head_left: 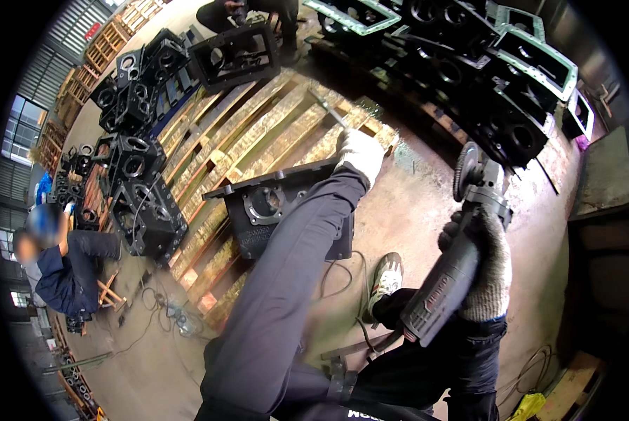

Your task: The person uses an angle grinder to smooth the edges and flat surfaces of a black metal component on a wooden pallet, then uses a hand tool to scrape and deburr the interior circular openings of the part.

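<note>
Clearly, in the head view, the angle grinder [437, 298] sits to the right of the black casting [255, 228], its disc [463, 172] well apart from it, perhaps for safety. The right hand [492, 263], gloved, wraps its fingers round the grinder's body near the head, likely for firm control. The left hand [361, 156], also gloved, curls its fingers together round a thin metal rod [326, 107] that points away over the wooden pallet [265, 133]; whether this hand touches the casting I cannot tell. The casting stands at the pallet's near edge, presumably within easy reach: dark, boxy, with a round bore and raised lettering, partly hidden by the left sleeve [286, 274].
</note>
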A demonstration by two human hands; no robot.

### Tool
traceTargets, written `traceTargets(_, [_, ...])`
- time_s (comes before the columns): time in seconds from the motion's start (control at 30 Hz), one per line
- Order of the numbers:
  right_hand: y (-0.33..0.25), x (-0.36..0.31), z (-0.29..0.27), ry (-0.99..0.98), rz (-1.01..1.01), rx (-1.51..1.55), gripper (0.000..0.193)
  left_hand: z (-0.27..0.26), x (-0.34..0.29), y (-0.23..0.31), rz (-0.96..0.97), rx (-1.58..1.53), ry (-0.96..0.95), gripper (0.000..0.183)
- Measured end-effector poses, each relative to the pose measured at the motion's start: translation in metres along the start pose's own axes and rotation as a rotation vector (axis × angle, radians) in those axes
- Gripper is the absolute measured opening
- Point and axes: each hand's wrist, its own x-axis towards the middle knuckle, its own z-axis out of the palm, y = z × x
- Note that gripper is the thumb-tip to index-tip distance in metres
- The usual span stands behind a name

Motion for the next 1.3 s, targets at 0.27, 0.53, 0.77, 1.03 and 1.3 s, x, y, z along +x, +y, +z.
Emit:
traceTargets(0.27, [0.008,0.005,0.0,-0.086,0.012,-0.033,0.045,0.007,-0.007,-0.022,0.143,-0.306,0.208,0.03])
traceTargets(0.53, [0.015,0.009,0.007,-0.11,0.027,-0.056,0.046,0.001,-0.122,-0.186,-0.039,-0.58,-0.036,0.092])
traceTargets(0.77, [0.031,0.013,0.019,-0.13,-0.03,-0.091,0.046,0.037,-0.137,-0.215,-0.323,-0.689,-0.666,0.08])
traceTargets(1.03, [0.049,0.017,0.037,-0.207,0.026,-0.123,0.044,0.01,-0.148,-0.199,-0.353,-0.584,-0.646,0.091])
traceTargets(1.3, [0.057,0.01,0.043,-0.201,0.101,-0.105,0.042,0.012,-0.191,-0.183,-0.555,-0.57,-0.5,0.091])
